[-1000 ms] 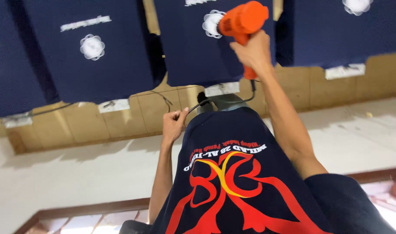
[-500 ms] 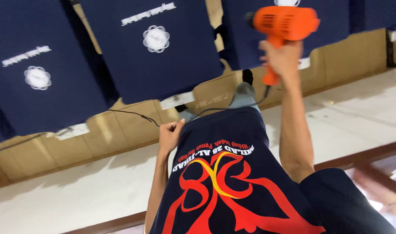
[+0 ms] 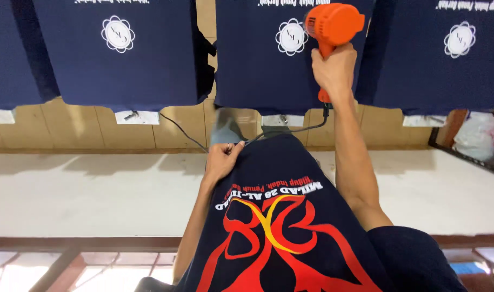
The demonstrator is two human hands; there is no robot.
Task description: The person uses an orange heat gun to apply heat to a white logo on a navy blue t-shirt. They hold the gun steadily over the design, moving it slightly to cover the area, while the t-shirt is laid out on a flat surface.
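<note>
My right hand (image 3: 334, 67) grips the handle of an orange heat gun (image 3: 333, 24), held up in front of a hanging navy shirt (image 3: 258, 59) with a small white round emblem. Its black cord (image 3: 290, 130) drops from the handle toward the left. My left hand (image 3: 223, 159) pinches the top edge of a navy shirt (image 3: 279, 227) stretched flat below me, printed with a large red and yellow design and white lettering.
More navy shirts with white emblems hang in a row on wooden boards, one at the left (image 3: 122, 54) and one at the right (image 3: 447, 54). A white ledge (image 3: 85, 189) runs beneath them. A white plastic bag (image 3: 476, 135) sits at the far right.
The view has swung so the hanging shirts sit squarer and lower. My right hand with the heat gun now points at the middle hanging shirt. My left hand stays on the shirt's edge.
</note>
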